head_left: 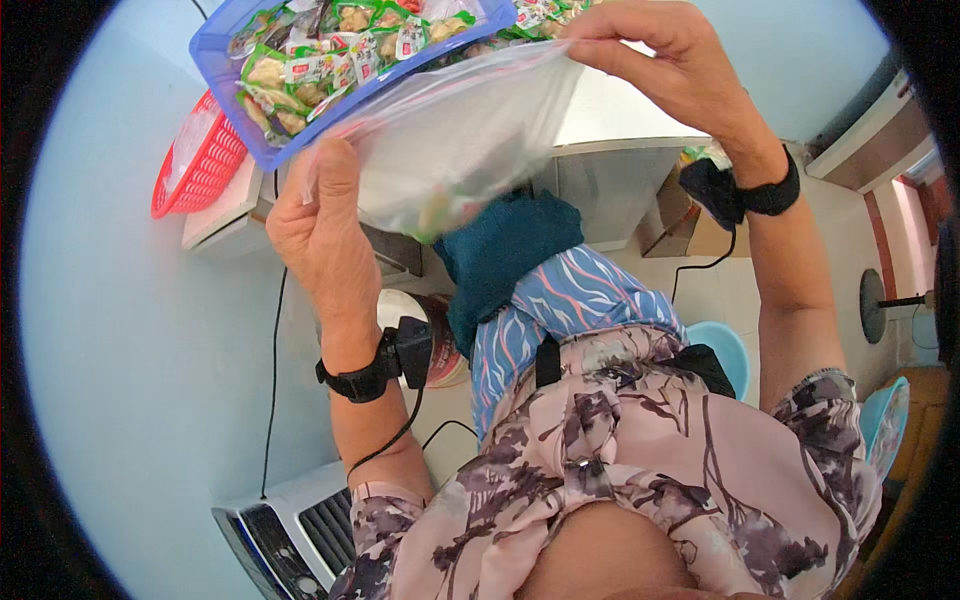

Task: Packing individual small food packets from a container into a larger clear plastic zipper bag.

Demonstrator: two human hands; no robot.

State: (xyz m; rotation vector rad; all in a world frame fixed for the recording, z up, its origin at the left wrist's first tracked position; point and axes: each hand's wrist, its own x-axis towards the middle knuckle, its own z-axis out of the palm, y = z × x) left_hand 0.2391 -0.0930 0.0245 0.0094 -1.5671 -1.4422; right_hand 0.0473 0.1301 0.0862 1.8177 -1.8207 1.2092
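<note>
A translucent plastic zip bag (460, 150) is stretched between my two hands, its top edge rising toward the right. My left hand (325, 225) pinches its left corner between thumb and fingers. The right-hand corner is gripped by my right hand (655, 65), fingers bent round the edge. Low in the bag, a blurred green and reddish patch (445, 210) shows through; I cannot tell what it is. Just behind the bag stands a blue plastic bin (215, 75) filled with small clear-and-green snack packets (330, 70). More packets (545, 15) lie right of the bin.
A red plastic basket (205, 160) sits left of the bin. The white table (620, 110) spans the far side. Dark teal cloth (520, 240) covers my lap. Around me are a bucket (445, 345), a light-blue basin (725, 350) and a white appliance (300, 520). Cables trail from both wrist straps.
</note>
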